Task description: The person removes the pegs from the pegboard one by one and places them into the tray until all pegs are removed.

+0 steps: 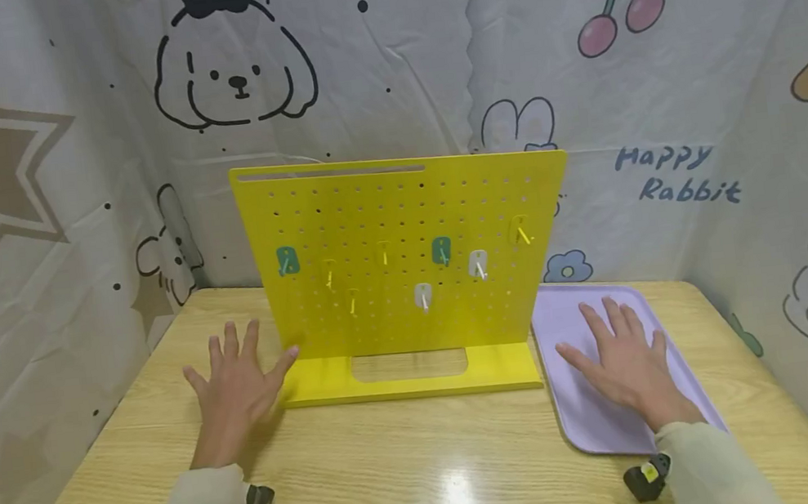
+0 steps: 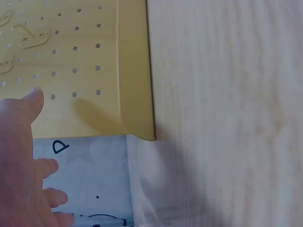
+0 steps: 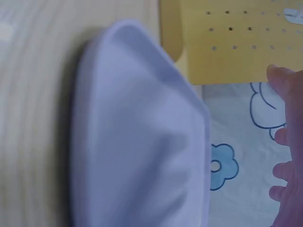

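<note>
A yellow pegboard (image 1: 396, 318) stands upright on its base in the middle of the table. Green hooks (image 1: 442, 250), white hooks (image 1: 423, 296) and yellow hooks (image 1: 521, 230) are fixed across its holes. My left hand (image 1: 234, 389), fingers spread, is by the board's lower left edge and holds nothing. Over the purple tray (image 1: 567, 399), right of the board, hovers my right hand (image 1: 626, 360) with fingers apart, casting a shadow on the tray in the right wrist view. Bare tray surface shows around that hand.
The wooden table (image 1: 368, 469) reaches to a printed cloth (image 1: 383, 57) hanging behind and along both sides. A rectangular opening (image 1: 410, 365) is cut in the board's base. Small black cameras (image 1: 260, 503) sit at both wrists.
</note>
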The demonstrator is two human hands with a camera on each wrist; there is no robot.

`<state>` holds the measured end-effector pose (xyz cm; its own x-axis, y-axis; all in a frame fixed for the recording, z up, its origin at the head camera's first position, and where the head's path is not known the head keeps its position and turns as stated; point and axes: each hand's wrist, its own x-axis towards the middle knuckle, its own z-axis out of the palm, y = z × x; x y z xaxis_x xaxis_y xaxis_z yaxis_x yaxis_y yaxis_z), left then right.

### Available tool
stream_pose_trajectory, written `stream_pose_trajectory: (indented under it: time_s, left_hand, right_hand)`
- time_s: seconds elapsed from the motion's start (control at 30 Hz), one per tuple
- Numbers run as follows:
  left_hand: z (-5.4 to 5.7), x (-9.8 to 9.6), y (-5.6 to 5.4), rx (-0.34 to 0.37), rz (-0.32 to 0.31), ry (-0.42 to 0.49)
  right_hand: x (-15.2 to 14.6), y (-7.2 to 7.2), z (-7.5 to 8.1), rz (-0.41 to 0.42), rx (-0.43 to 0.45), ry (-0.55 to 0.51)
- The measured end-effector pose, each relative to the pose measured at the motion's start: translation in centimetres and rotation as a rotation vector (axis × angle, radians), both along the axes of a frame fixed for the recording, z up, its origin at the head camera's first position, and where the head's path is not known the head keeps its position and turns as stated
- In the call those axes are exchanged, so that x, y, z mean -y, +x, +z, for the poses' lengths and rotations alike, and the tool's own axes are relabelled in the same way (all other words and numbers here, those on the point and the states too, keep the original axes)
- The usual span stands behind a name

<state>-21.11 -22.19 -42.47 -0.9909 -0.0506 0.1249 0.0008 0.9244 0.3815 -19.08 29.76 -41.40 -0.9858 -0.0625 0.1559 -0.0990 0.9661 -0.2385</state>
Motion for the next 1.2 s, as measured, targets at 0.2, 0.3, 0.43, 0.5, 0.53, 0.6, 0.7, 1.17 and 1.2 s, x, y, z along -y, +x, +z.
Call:
stream_pose_trajectory:
  time_s: [0.2, 0.3, 0.43, 0.5, 0.53, 0.6, 0.7, 1.17, 1.2]
  left_hand:
    - [0.6, -0.2, -0.4, -0.022, 0.004, 0.043]
    - [1.0, -0.2, -0.5, -0.041, 0.002, 0.081]
    - [1.5, -0.2, -0.9, -0.088, -0.006, 0.143]
    - [1.7, -0.3, -1.1, -0.108, -0.004, 0.177]
    - [1.9, -0.3, -1.2, -0.117, -0.001, 0.193]
    - [2.0, -0.4, -1.5, -0.133, 0.005, 0.226]
    - [2.1, -0.5, -2.0, -0.150, 0.013, 0.271]
    - [2.5, -0.8, -3.3, -0.236, 0.011, 0.490]
    - [2.5, -0.9, -3.4, -0.244, 0.011, 0.503]
  right_hand:
    - [0.0, -0.4, 0.8, 0.024, -0.071, -0.043]
    - [0.2, -0.7, 1.2, 0.038, -0.097, -0.059]
    - [0.6, -1.0, 1.8, 0.044, -0.115, -0.112]
    - [0.8, -1.2, 2.2, 0.040, -0.116, -0.154]
    - [0.9, -1.3, 2.4, 0.038, -0.118, -0.176]
    - [1.1, -1.5, 2.8, 0.038, -0.133, -0.215]
    - [1.4, -1.6, 3.5, 0.038, -0.177, -0.262]
    - [3.3, -1.6, 5.7, -0.054, -0.221, -0.500]
    - [3.4, -1.6, 5.9, -0.051, -0.228, -0.517]
